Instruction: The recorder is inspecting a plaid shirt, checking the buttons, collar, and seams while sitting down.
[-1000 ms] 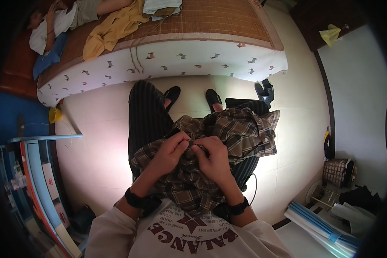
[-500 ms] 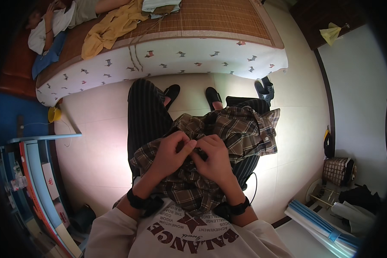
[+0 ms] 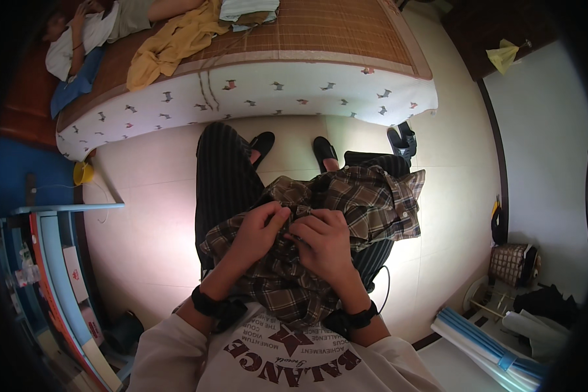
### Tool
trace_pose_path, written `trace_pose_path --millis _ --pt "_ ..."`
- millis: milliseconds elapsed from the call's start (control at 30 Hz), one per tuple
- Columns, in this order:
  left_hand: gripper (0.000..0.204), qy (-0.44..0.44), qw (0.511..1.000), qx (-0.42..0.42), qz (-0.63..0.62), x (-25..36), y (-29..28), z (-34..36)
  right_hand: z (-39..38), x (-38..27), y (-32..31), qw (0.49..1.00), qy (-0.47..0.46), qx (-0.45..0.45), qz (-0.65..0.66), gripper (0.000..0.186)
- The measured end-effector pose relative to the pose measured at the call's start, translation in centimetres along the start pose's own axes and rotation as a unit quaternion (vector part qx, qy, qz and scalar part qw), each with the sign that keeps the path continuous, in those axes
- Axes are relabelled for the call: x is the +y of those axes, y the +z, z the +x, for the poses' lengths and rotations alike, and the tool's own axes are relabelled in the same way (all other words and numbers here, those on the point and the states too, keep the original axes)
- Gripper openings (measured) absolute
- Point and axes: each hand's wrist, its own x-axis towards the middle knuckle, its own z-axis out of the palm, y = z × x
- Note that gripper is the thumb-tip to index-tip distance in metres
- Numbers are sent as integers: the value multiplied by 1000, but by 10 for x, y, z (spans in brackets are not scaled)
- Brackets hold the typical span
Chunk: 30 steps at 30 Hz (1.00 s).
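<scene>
Across my lap lies a brown plaid shirt (image 3: 359, 196), bunched and crumpled, its collar end with a pale button toward the right. My left hand (image 3: 257, 230) is closed on a fold of it, thumb against the curled fingers. Close beside it, my right hand (image 3: 323, 242) also grips the cloth with bent fingers. A small gap separates the two hands, and dark fabric shows between them. What exactly sits under the fingertips is too small to make out. Each wrist wears a black band.
Ahead stands a bed (image 3: 333, 39) with a woven mat, a yellow garment (image 3: 170, 49) and a person lying at the left. Black slippers (image 3: 402, 140) rest by its corner. A blue shelf (image 3: 65, 274) is at left; a checked bag (image 3: 513, 262) sits at right.
My thumbs, close together before, have drawn apart. The right hand's fingers have shifted and curled over the cloth, while the shirt stays on my lap.
</scene>
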Motion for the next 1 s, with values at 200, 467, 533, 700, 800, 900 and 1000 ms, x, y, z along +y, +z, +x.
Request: trace_pose_path --millis 200,467,533,700,800,900,1000 --pt "26 46 997 28 48 -3 5 1 1 -1 -1 1000 17 8 25 24" --pt "29 11 1000 -3 14 3 5 -1 0 -1 0 992 60 33 105 27" --pt "30 5 1000 -16 -6 4 4 0 -1 0 1 988 64 44 131 28" --pt "26 -51 994 -85 -50 4 0 0 -7 4 8 985 55 61 149 29" --pt "25 -75 983 -98 -135 7 5 -3 -9 6 3 994 -5 68 89 29" --pt "24 -148 971 -114 -148 18 2 -5 -12 6 3 995 -57 75 16 31" --pt "24 -232 948 -132 -172 18 -3 -6 -14 5 3 993 -79 82 -18 32"
